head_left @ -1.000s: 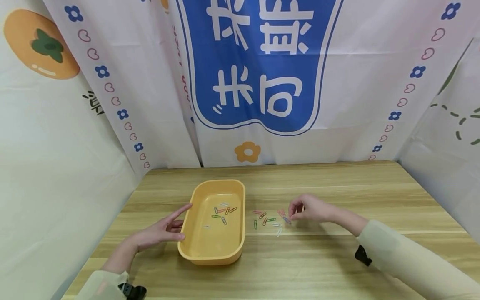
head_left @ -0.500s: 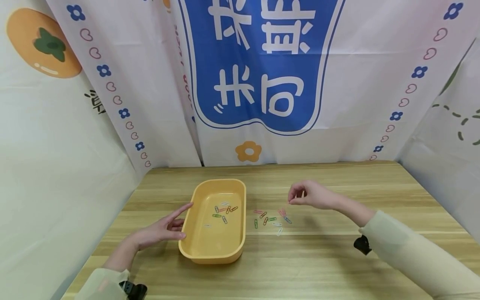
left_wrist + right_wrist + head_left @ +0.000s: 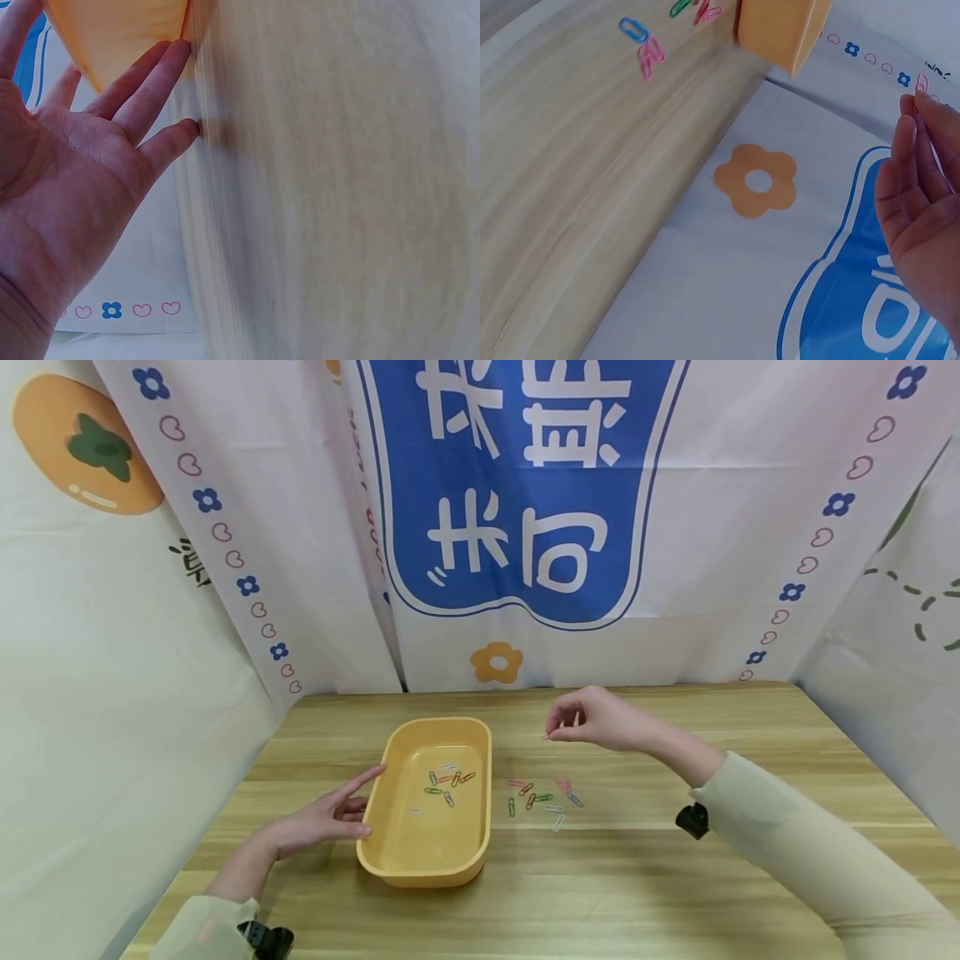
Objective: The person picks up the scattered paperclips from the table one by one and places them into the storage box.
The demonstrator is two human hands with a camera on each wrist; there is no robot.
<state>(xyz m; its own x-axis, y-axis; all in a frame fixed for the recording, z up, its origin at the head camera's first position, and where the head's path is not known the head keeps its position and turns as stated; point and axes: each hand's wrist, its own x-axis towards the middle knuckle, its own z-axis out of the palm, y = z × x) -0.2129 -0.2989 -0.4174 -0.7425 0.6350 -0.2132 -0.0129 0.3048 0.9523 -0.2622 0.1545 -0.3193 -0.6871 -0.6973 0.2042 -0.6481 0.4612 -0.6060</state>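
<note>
A pink paper clip [image 3: 922,81] is pinched between the thumb and fingertips of my right hand [image 3: 600,720], raised above the table to the right of the yellow plastic tray [image 3: 437,858]. Several coloured paper clips [image 3: 530,801] lie scattered on the table between the tray and my right forearm. More paper clips [image 3: 448,799] lie inside the tray. My left hand [image 3: 318,823] rests against the tray's left side, its fingers extended and touching the wall, as the left wrist view also shows.
The wood-grain table [image 3: 645,877] ends at a printed cloth backdrop [image 3: 705,635] behind it. White cloth [image 3: 112,693] hangs at the left side as well. Black wrist cameras [image 3: 692,820] sit by both sleeves.
My right hand has lifted from beside the loose clips with a pink paper clip, rising and then moving left toward the tray. My left hand and the tray stay in place.
</note>
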